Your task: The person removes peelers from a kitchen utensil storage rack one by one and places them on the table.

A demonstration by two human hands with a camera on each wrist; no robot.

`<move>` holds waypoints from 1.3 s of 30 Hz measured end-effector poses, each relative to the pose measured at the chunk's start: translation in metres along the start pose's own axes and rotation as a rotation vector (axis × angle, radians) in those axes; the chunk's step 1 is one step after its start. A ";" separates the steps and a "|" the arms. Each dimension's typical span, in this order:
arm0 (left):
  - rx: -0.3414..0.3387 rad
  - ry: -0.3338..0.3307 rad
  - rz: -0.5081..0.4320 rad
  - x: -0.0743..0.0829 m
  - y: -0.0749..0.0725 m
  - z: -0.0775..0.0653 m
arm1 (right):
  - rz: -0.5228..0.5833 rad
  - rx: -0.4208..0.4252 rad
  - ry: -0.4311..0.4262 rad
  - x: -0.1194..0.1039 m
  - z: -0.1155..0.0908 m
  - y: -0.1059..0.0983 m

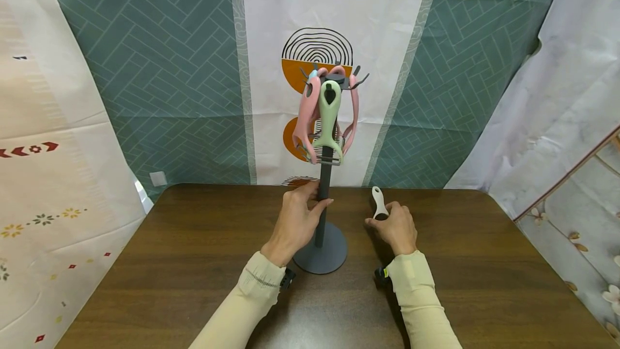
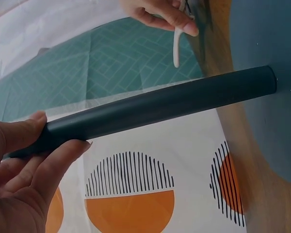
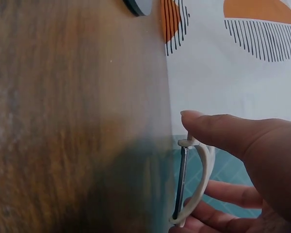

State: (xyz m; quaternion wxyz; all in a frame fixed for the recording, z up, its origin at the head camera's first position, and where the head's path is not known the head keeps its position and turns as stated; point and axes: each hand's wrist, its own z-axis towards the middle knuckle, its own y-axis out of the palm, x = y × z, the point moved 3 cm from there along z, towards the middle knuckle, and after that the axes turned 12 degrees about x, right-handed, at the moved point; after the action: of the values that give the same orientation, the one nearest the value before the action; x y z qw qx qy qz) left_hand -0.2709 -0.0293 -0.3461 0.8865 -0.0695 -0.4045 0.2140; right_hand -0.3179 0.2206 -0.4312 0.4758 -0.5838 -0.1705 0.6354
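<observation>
We see the white peeler [image 1: 378, 196] over the right part of the table, beside the stand's base and well apart from it; whether it touches the tabletop [image 1: 450, 246] we cannot tell. The right hand [image 1: 399, 229] pinches it by its head, thumb at one end and fingers around the other, leaving the handle free. Because those fingertips sit so close to the blade [image 3: 181, 182], we judge that a slip or a shift of grip could nick one. A pinch so far from the handle's tip could also let the peeler twist.

The left hand [image 1: 296, 222] has thumb and fingers clamped around the pole [image 1: 321, 230]. Higher up hang the green peeler [image 1: 330, 109] and the pink peelers [image 1: 307, 112]; with that weight at the top, a sideways pull could, we think, tip the base [image 1: 331, 256] or set them swinging off their hooks [image 1: 361, 81].
</observation>
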 end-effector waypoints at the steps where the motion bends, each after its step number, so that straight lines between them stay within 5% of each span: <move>1: -0.006 -0.005 -0.004 0.000 0.000 0.000 | -0.001 0.001 0.001 0.000 0.000 0.000; 39: -0.156 -0.069 -0.065 0.001 0.000 0.001 | -0.078 0.030 -0.028 0.007 -0.001 0.007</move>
State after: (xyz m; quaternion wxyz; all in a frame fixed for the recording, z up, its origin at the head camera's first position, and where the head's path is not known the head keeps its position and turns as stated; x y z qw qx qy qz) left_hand -0.2708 -0.0288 -0.3447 0.8703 -0.1178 -0.4523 0.1552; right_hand -0.3194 0.2220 -0.4411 0.5065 -0.5604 -0.1900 0.6271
